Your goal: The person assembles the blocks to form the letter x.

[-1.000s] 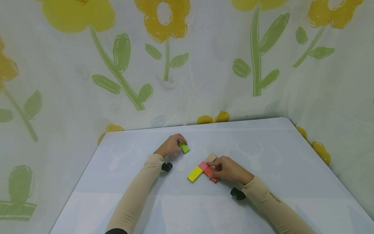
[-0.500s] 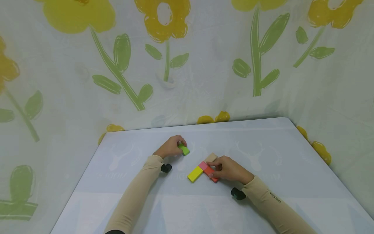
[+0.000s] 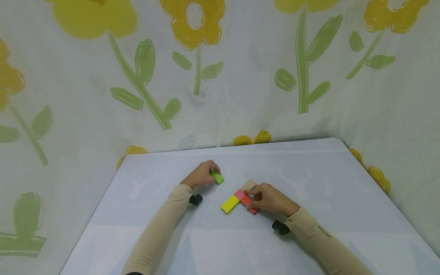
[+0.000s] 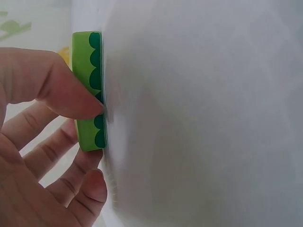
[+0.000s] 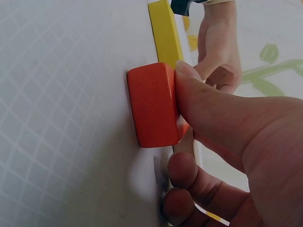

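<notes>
A light green block is pinched between the thumb and fingers of my left hand at the far middle of the table. Dark green scallops run along one side of this block in the left wrist view. To the right and nearer, my right hand grips a red block lying on the table, thumb on its near edge. The red block's far end meets a small pink block. On either side of the pink one lie a yellow block and a plain wooden block, partly behind my fingers.
The white table has faint printed patterns. Behind it hangs a pale curtain with yellow flowers and green stems. A black wrist device sits by the left cuff, another by the right.
My left hand has come slightly nearer with the green block, towards the other blocks. The right hand and the row of blocks keep their places.
</notes>
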`<move>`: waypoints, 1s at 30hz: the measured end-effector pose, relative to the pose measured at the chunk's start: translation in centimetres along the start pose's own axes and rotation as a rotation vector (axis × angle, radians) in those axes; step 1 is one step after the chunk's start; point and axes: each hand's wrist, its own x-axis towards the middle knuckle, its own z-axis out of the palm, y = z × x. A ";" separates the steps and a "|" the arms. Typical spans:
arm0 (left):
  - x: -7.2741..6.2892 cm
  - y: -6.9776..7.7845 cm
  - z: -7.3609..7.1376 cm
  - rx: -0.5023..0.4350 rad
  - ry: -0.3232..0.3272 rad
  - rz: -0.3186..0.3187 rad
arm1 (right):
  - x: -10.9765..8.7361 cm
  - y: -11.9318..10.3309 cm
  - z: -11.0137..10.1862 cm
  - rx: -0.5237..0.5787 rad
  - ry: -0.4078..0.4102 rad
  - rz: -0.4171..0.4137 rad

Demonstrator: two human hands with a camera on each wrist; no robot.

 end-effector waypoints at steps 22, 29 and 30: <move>-0.5 0.3 0.6 0.006 -0.018 -0.006 | -0.1 -0.1 -0.1 0.005 -0.004 -0.015; -0.7 0.8 0.6 0.008 -0.020 -0.003 | -0.1 -0.1 -0.1 0.002 -0.005 -0.015; -0.7 0.8 0.6 0.006 -0.020 -0.002 | -0.1 -0.2 -0.1 0.001 -0.004 -0.015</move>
